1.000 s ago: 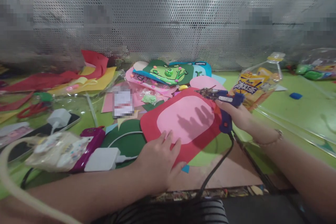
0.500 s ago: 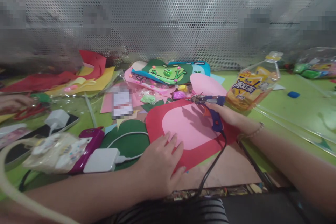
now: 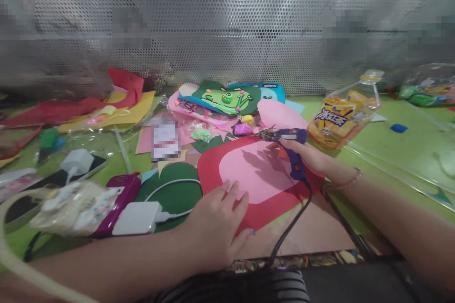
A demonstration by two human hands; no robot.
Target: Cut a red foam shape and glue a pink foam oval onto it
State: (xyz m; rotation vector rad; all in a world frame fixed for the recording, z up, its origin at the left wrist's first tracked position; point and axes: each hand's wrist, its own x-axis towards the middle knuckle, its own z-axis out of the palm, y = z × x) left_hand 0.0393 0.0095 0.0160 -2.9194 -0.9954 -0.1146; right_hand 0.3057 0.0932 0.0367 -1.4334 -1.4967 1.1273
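In the middle of the table lies a pink paper shape (image 3: pixel 249 170) on top of a larger red paper piece (image 3: pixel 209 165). My left hand (image 3: pixel 222 215) rests on the lower left edge of these sheets, palm down with fingers spread. My right hand (image 3: pixel 307 154) grips a dark purple hot glue gun (image 3: pixel 295 163) with an orange trigger. Its nozzle points left, above the top edge of the red paper, and its shadow falls on the pink. A black cord hangs down from its handle.
A clear plastic bottle (image 3: pixel 343 118) with an orange snack bag stands right of the glue gun. Behind are a decorated paper picture (image 3: pixel 227 97) and bagged clay (image 3: pixel 243 129). At left are a white charger (image 3: pixel 137 218), a power strip (image 3: pixel 121 194) and dark green paper (image 3: pixel 176 175).
The glue gun has shifted very slightly right, its cord moving with it. My left hand stays in place. At far left, another person's hand and red scissors have moved.
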